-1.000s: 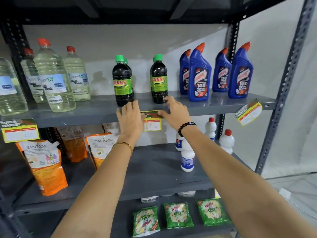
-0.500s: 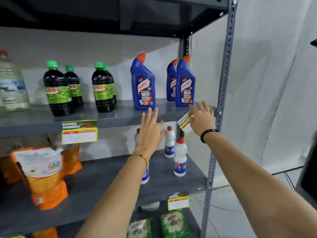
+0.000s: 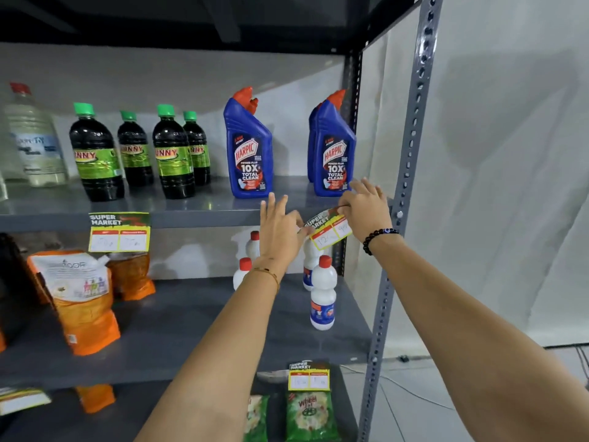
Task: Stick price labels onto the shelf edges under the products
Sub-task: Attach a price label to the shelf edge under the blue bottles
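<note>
Holding a tilted "SUPER MARKET" price label against the shelf edge, under the Harpic "10X TOTAL CLEAN" bottles.
Right hand pinches its top; left hand, fingers spread, touches its 9 o'clock corner. Another label hangs beneath the Sunny bottles.

Left hand moved right from open air in front of shelf, thumb and fingertips now touching left end of price label; right hand now pinching label's top right, label tilted; view shifted right and closer since 1.0 s ago.
</note>
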